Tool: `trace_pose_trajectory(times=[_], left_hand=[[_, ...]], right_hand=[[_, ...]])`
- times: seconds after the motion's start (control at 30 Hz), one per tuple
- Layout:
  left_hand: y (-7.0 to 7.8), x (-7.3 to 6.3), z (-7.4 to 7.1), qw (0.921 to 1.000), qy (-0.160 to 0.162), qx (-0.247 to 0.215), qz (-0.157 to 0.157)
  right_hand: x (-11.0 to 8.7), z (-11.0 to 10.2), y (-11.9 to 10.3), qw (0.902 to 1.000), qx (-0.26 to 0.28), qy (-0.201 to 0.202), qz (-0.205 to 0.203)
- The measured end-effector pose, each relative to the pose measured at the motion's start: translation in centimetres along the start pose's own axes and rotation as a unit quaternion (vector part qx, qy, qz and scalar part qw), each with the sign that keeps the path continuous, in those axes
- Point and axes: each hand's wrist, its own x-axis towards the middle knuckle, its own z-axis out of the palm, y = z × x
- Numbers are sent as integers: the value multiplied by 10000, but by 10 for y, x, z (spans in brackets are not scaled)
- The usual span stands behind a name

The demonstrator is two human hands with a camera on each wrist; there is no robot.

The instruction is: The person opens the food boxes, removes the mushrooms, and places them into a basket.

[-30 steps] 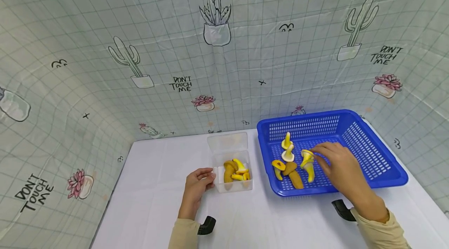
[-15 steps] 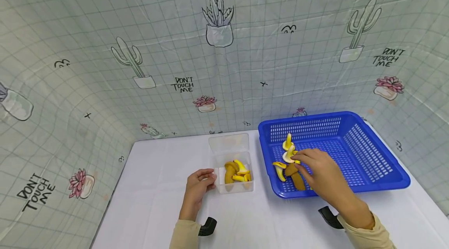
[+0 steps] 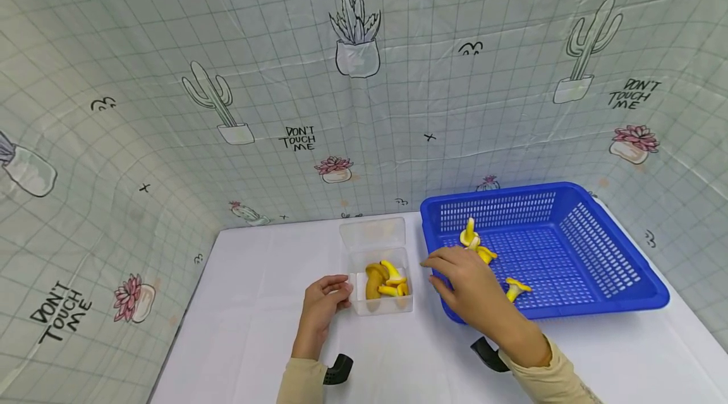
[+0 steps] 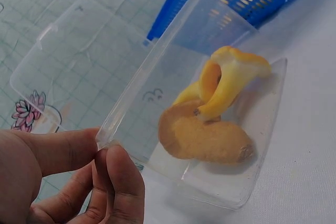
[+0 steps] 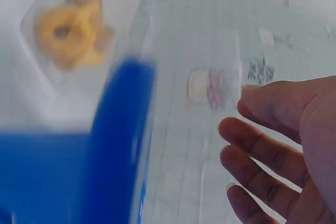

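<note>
My left hand [image 3: 321, 306] pinches the left rim of a clear plastic box [image 3: 392, 307] between thumb and index finger; the left wrist view shows this grip closely. Inside lie a brown mushroom [image 4: 205, 135] and several yellow mushrooms [image 4: 233, 80]. My right hand [image 3: 472, 287] is over the left side of a blue slotted basket [image 3: 614, 303], fingertips reaching past its left rim. In the right wrist view, nothing shows between its loosely spread fingers [image 5: 262, 156]. Yellow mushrooms [image 3: 516, 289] lie in the basket; the hand hides its front left part.
The box's hinged lid [image 3: 372, 233] stands raised at the back. White cloth covers the table [image 3: 239, 315]. Behind rises a printed grid curtain [image 3: 273, 75], close to the basket's far rim. A black strap piece [image 3: 489, 353] sits at the right wrist.
My right hand has moved left across the basket from the yellow mushroom it was touching to beyond the left rim. Some mushrooms there are now covered by it. My left hand keeps its place.
</note>
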Motion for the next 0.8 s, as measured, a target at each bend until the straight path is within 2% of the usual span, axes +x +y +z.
trace_pose_trajectory(times=[0.17, 0.43, 0.8], left_hand=[[1, -1, 0, 10000, 7, 10, -18], [-1, 0, 0, 10000, -12, 4, -63], [-2, 1, -1, 9999, -51, -105, 25]], right_hand=[[7, 13, -18, 9996, 20, -284, -19], [23, 34, -35, 9990, 146, -425, 4], [37, 60, -42, 9985, 220, -500, 93]])
